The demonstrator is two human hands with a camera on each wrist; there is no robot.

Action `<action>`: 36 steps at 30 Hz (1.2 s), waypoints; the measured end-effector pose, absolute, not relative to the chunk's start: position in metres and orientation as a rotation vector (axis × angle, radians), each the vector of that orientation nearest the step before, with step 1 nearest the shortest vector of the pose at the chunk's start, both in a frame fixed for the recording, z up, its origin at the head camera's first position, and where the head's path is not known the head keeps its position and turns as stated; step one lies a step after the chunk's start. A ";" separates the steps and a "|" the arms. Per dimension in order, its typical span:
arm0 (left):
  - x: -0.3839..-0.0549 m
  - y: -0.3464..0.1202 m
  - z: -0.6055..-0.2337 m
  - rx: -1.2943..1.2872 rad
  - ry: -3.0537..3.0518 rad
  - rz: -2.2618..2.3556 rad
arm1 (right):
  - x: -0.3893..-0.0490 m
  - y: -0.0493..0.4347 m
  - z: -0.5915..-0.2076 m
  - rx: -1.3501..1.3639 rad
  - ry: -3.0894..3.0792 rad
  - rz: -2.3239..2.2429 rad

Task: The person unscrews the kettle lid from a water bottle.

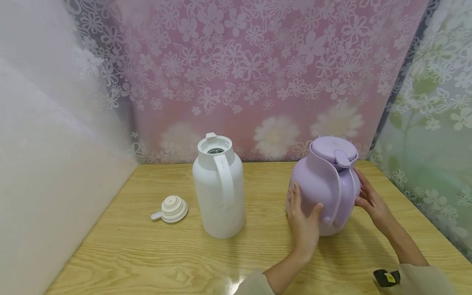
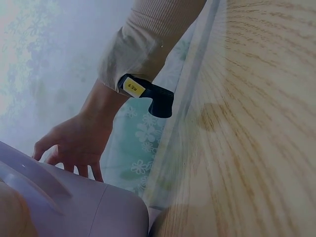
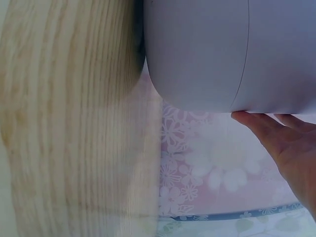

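A purple thermos jug (image 1: pixel 317 184) with a lidded top and a thumb lever stands at the right of the table, its handle facing me. My left hand (image 1: pixel 304 229) holds its left side, thumb and fingers spread on the body. On the far right side, my right hand (image 1: pixel 372 205) holds it near the handle, partly hidden behind it. Left of it stands a white thermos jug (image 1: pixel 221 196), its mouth uncovered. A cream stopper (image 1: pixel 172 209) with a small lever lies farther left. Whether the purple jug's base fully touches the table, I cannot tell.
The wood-grain table (image 1: pixel 147 254) runs up to a pink flowered curtain (image 1: pixel 250 82) at the back. A white wall (image 1: pixel 55 155) borders the left, and a pale flowered sheet (image 1: pixel 435 123) the right. A black wrist device (image 1: pixel 386 277) with a yellow label is on the right forearm.
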State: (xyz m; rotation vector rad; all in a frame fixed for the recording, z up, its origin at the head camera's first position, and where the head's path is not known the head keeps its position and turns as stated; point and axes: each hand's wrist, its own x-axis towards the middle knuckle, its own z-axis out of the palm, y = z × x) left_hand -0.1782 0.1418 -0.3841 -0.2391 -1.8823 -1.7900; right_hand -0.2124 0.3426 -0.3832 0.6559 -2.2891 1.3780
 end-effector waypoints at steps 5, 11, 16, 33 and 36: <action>-0.177 0.143 -0.385 -0.214 -1.879 -1.812 | -0.215 0.343 -0.384 0.653 -2.296 1.382; -0.177 0.144 -0.385 -0.177 -1.872 -1.812 | -0.217 0.345 -0.389 0.656 -2.290 1.391; -0.177 0.145 -0.386 -0.157 -1.871 -1.788 | -0.218 0.344 -0.390 0.671 -2.280 1.415; -0.179 0.143 -0.387 -0.203 -1.921 -1.908 | -0.220 0.349 -0.387 0.803 -2.272 1.549; -0.179 0.143 -0.387 -0.208 -1.932 -1.916 | -0.217 0.352 -0.384 0.815 -2.331 1.555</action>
